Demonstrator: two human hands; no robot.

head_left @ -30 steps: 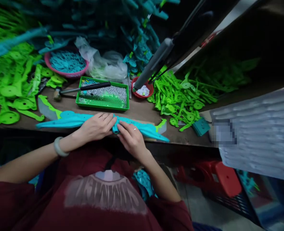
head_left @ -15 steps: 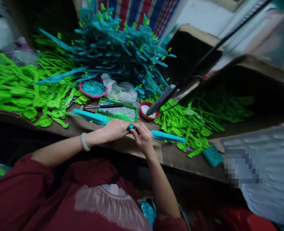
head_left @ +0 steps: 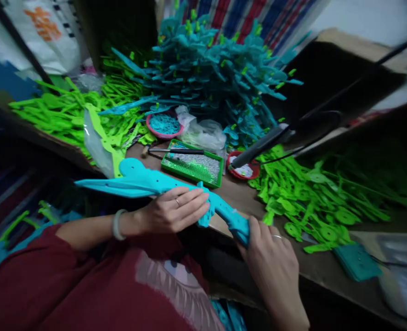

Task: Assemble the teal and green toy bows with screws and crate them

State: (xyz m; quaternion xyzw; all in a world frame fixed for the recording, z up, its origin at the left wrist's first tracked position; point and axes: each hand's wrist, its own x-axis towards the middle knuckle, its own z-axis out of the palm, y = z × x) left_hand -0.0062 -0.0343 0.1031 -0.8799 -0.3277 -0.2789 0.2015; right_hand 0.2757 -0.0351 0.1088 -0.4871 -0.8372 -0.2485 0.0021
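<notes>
Turquoise piece: one long moulded part (head_left: 144, 177), held slantwise at the near edge of the bench (head_left: 240, 197), before the maroon shirt (head_left: 96, 285); pointed end to the left.
Left hand: laid (head_left: 179, 209) across the middle of the piece, fingers closed together over it; thumb hidden; pale bangle (head_left: 118, 224) worn at the wrist.
Right hand: wrapped (head_left: 272, 257) around the right end, fingers gripping it.
Green strip: one (head_left: 103, 133), edged with clear film, seen behind the piece's left half.
Tray: one, green, perforated (head_left: 191, 177), filled with small silvery parts (head_left: 200, 165).
Hammer: one (head_left: 181, 151), its dark handle laid over the tray.
Pink bowl: one (head_left: 165, 135), holding small blue parts (head_left: 164, 123).
Red basket: one (head_left: 256, 173), holding white pieces (head_left: 244, 171); grey cylindrical tool (head_left: 262, 145) overlapping its rim in view.
Plastic bag: one, crumpled (head_left: 206, 136), behind the tray.
Piles: turquoise parts (head_left: 206, 69) stacked at the rear; green parts heaped left (head_left: 55, 115) and right (head_left: 307, 193).
Teal box: one (head_left: 357, 262), near the right heap.
</notes>
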